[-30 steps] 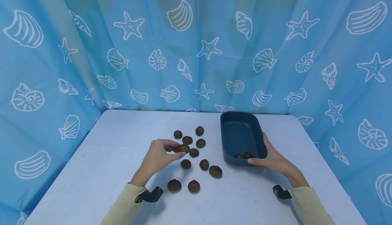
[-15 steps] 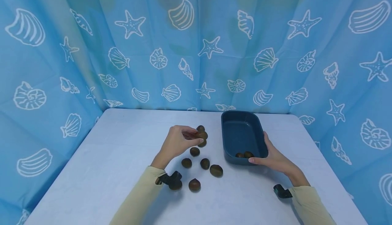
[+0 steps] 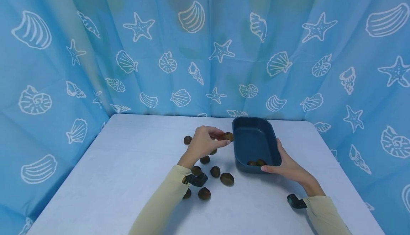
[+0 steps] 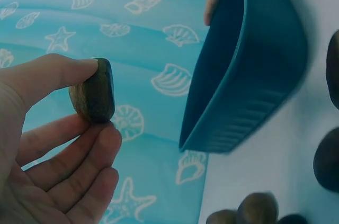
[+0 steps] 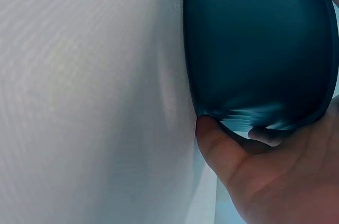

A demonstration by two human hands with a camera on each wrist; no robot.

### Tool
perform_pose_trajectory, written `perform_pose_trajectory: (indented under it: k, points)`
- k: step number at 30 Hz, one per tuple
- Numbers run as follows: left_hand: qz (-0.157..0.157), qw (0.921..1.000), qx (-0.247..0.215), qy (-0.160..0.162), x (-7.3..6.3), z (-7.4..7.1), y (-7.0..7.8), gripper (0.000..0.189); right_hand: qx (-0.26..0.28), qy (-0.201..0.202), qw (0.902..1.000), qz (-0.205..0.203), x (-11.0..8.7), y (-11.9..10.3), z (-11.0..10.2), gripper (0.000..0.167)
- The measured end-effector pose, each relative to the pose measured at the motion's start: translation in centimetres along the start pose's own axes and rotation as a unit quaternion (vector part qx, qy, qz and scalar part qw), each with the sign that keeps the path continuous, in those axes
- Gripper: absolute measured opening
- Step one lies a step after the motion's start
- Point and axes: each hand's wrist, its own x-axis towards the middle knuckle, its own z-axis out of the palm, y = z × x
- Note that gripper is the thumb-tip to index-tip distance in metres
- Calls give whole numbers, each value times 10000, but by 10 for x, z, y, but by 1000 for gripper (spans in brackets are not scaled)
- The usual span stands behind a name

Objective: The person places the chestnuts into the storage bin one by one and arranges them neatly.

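My left hand [image 3: 205, 143] pinches a brown chestnut [image 3: 227, 137] between thumb and fingertips, just beside the left rim of a dark blue rectangular container [image 3: 254, 140]. In the left wrist view the chestnut [image 4: 94, 92] sits between the thumb and the fingers, apart from the container [image 4: 265, 60]. My right hand [image 3: 289, 166] holds the container's near right corner, thumb at the near rim and fingers along the right side. Inside, at the near end, lie two chestnuts [image 3: 261, 163]. The right wrist view shows the container's outside [image 5: 254, 49] against that hand.
Several loose chestnuts [image 3: 227, 179] lie on the white table [image 3: 141, 149], left of the container and partly behind the left arm. One chestnut [image 3: 187, 140] lies left of the left hand. A blue curtain [image 3: 221, 71] with shell prints hangs behind the table.
My left hand has lifted a chestnut from the group and carried it right, up to the container's left rim. The right hand and the container have stayed in place.
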Motion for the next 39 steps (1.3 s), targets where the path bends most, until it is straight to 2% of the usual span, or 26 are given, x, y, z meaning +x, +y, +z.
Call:
perform_pose_trajectory:
  k: [10, 18, 24, 33, 39]
  points:
    - [395, 9990, 84, -185, 19, 24, 9, 36, 38, -15, 10000, 14, 0, -1, -1, 134]
    - [263, 9990, 155, -331, 28, 43, 9, 34, 22, -42, 10000, 39, -2, -4, -1, 132]
    - [235, 9978, 154, -595, 33, 56, 5, 33, 5, -49, 10000, 59, -2, -4, 0, 132]
    - [87, 9945, 502, -911, 39, 75, 0, 34, -14, -47, 9999, 102, -3, -4, 0, 132]
    - [233, 9914, 781, -1028, 40, 83, -2, 30, -102, -14, 9998, 153, -2, -4, 0, 133]
